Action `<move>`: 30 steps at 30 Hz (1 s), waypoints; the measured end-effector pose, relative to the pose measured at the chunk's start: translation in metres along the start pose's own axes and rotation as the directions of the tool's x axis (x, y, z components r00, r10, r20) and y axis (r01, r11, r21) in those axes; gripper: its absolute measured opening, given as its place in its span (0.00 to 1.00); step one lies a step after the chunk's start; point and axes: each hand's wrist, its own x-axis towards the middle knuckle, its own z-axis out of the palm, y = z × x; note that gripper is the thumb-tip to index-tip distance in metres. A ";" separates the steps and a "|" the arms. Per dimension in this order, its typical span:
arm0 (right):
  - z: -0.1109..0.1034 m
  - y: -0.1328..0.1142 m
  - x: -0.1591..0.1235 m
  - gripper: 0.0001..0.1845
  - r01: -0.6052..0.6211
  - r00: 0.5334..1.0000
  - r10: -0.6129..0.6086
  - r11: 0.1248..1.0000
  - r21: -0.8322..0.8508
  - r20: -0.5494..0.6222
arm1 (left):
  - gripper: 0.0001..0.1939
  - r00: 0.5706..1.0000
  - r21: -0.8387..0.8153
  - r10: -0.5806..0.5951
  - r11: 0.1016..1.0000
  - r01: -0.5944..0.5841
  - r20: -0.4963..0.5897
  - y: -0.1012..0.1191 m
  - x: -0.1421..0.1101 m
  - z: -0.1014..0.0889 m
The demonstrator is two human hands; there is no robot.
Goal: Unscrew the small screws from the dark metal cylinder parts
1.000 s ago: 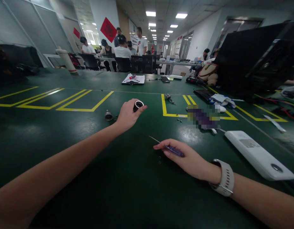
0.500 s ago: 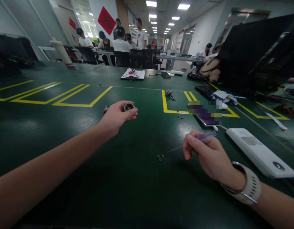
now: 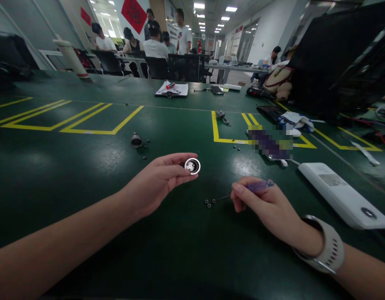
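My left hand (image 3: 167, 177) grips a round metal housing (image 3: 196, 166), its hollow face turned up and parts showing inside. In my right hand (image 3: 257, 200) is a screwdriver with a clear purple handle (image 3: 257, 186). Its thin shaft points left, and the tip is by three small metal rings (image 3: 209, 205) on the table; I cannot tell if it touches one. Beyond my left hand a bell-shaped metal part (image 3: 136, 140) lies on the table, with several tiny pieces (image 3: 145, 157) beside it.
Yellow tape (image 3: 114, 130) marks boxes on the green table (image 3: 167, 258). Another metal part (image 3: 222, 117) lies within the right-hand marking. A phone (image 3: 267, 143) and a white power bank (image 3: 339, 193) are at the right. Papers with a red-handled tool (image 3: 170, 86) lie further back.
My left hand has come right and nearer with the housing, uncovering the bell-shaped part and tiny pieces. My right hand has shifted slightly left, bringing the screwdriver tip to the rings.
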 end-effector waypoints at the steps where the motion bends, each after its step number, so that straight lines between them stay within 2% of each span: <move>1: 0.000 -0.001 -0.001 0.16 0.025 1.000 -0.025 0.998 -0.059 -0.004 | 0.17 1.000 0.014 0.001 1.000 -0.001 0.000 -0.001 -0.002 0.001; 4: 0.002 -0.003 -0.004 0.14 0.096 0.995 -0.099 0.986 -0.137 -0.014 | 0.17 1.000 0.056 0.006 0.998 -0.006 -0.005 -0.003 -0.006 0.002; 9: 0.006 0.008 -0.006 0.12 0.103 0.989 -0.101 0.994 0.018 -0.108 | 0.17 1.000 0.143 -0.008 0.990 0.008 0.004 -0.009 -0.008 0.002; 11: 0.006 0.013 -0.008 0.10 0.182 0.973 -0.164 0.978 0.103 -0.163 | 0.17 1.000 0.178 -0.002 0.984 0.001 0.005 -0.012 -0.008 0.003; 14: 0.007 0.013 -0.012 0.09 0.365 0.915 -0.330 0.922 0.127 -0.233 | 0.17 1.000 0.215 0.014 0.976 -0.017 0.015 -0.015 -0.010 0.005; 17: 0.007 0.004 -0.016 0.08 0.462 0.877 -0.458 0.887 -0.013 -0.147 | 0.16 0.999 0.263 0.040 0.964 -0.044 0.022 -0.018 -0.012 0.009; 21: 0.009 -0.006 -0.018 0.09 0.551 0.826 -0.562 0.820 -0.153 -0.037 | 0.16 0.996 0.318 0.072 0.944 -0.083 0.047 -0.021 -0.014 0.013; 25: 0.012 -0.006 -0.017 0.09 0.587 0.796 -0.605 0.764 -0.269 0.020 | 0.15 0.993 0.348 0.096 0.931 -0.112 0.064 -0.023 -0.016 0.014; 30: 0.014 -0.007 -0.017 0.08 0.605 0.782 -0.618 0.720 -0.341 0.082 | 0.13 0.992 0.388 0.118 0.913 -0.125 0.041 -0.023 -0.017 0.016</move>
